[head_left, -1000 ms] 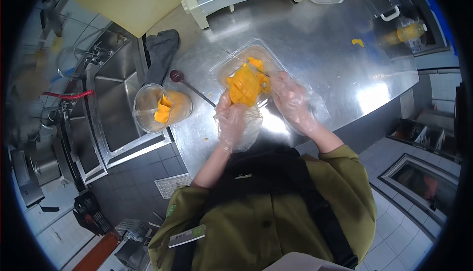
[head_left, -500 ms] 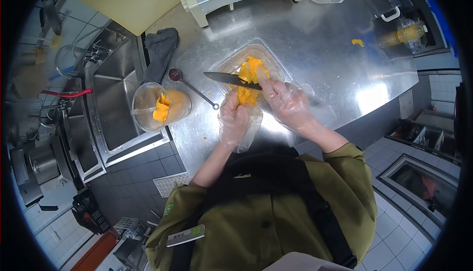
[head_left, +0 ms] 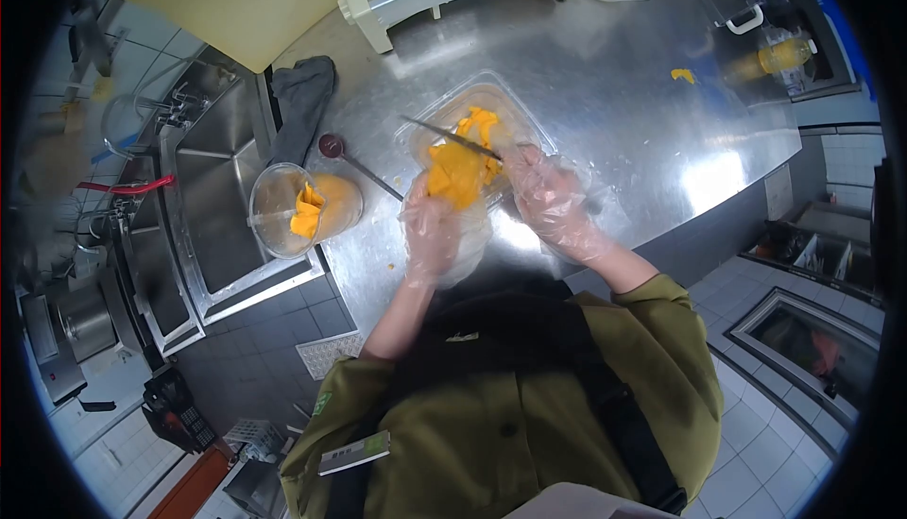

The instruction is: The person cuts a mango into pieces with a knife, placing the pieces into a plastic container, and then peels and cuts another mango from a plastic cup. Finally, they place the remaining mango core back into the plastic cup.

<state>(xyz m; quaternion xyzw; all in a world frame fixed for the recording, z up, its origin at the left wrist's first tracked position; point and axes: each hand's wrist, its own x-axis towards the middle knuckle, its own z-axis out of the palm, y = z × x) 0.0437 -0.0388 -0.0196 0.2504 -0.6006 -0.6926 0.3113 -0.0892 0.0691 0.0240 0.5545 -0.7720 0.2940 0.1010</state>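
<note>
My left hand, in a clear plastic glove, is closed on a smooth yellow-orange piece of mango. That piece is over the near side of a clear plastic tub. My right hand, gloved the same way, grips a knife. The dark blade points to the far left above the tub, turned nearly edge-on; the handle is hidden in the hand. More mango pieces lie in the tub beyond the blade.
Left of my hands stands a clear pitcher with mango pieces. A measuring spoon lies beside it, and a dark grey cloth hangs near the sink. A mango scrap and a yellow bottle are at the right.
My left hand has moved slightly left, and its mango piece now shows its broad, smooth face. The knife has turned from showing its flat side to nearly edge-on, its tip a little higher.
</note>
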